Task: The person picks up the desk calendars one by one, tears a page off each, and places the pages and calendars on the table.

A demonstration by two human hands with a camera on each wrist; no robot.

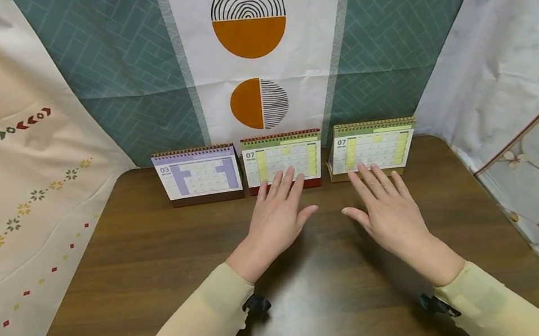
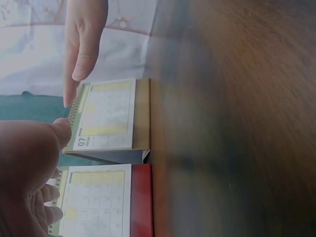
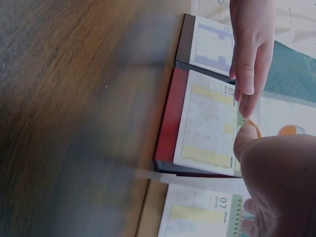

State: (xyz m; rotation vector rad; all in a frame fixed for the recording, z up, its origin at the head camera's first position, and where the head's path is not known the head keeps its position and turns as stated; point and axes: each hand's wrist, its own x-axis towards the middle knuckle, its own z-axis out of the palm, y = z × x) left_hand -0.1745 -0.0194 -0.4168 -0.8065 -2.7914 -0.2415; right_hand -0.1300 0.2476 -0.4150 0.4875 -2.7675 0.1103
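Observation:
Three desk calendars stand in a row at the back of the table. The left one, a purple calendar [image 1: 205,173], shows 03 on a dark base. A green-topped calendar on a red base [image 1: 281,161] stands in the middle, showing 07. To its right is another green-topped 07 calendar on a tan base [image 1: 374,148]. My left hand [image 1: 276,218] hovers palm down before the middle calendar, fingers straight and spread, its tips overlapping the page in the head view. My right hand [image 1: 390,211] is held likewise before the tan-based calendar. Neither hand holds anything.
The brown wooden table [image 1: 161,278] reflects light near its middle. Behind the calendars hangs a teal and white cloth [image 1: 133,66] with orange half-circles. Patterned cloths flank the table, a cream one [image 1: 11,185] at left and a floral white one [image 1: 528,117] at right.

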